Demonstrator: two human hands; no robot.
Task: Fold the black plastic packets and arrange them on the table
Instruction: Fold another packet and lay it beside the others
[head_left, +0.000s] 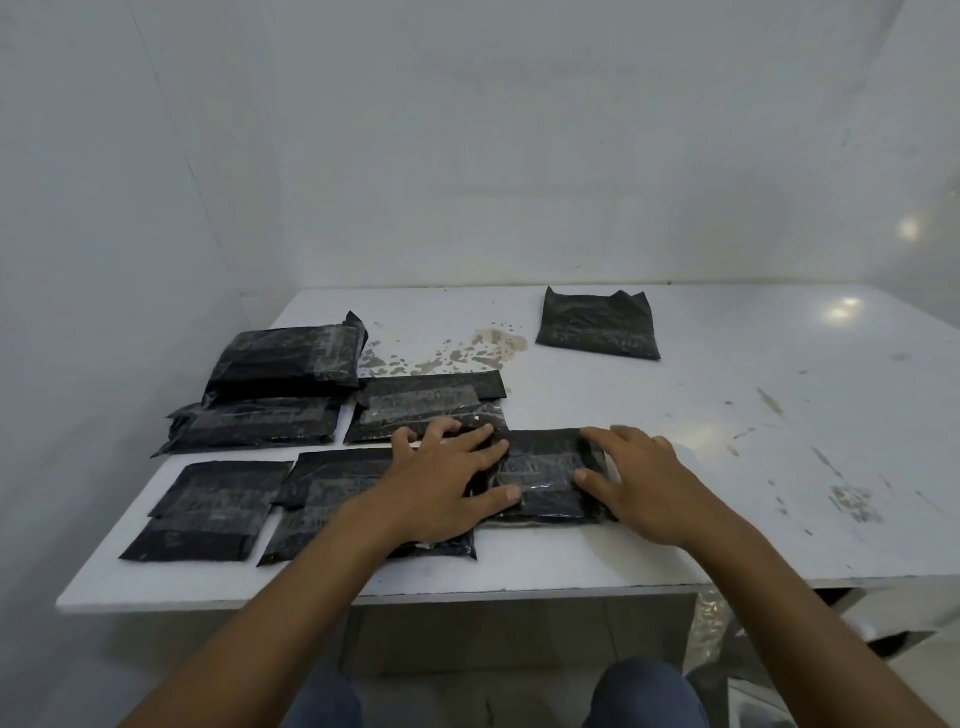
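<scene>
Watching, I see left hand (447, 486) and right hand (641, 486) flat (gripping nothing) on a packet (543, 475) at the table's (727, 441) front

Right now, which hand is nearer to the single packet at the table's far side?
Right. The right hand rests closer to the near edge, almost in line with the single packet; the left hand lies farther to the left, on the folded packets.

A brownish stain (497, 340) lies near the white wall (467, 130).

packets (270, 395) crowding table's (779, 467) left, right side open, lone packet (597, 327) far back
</scene>
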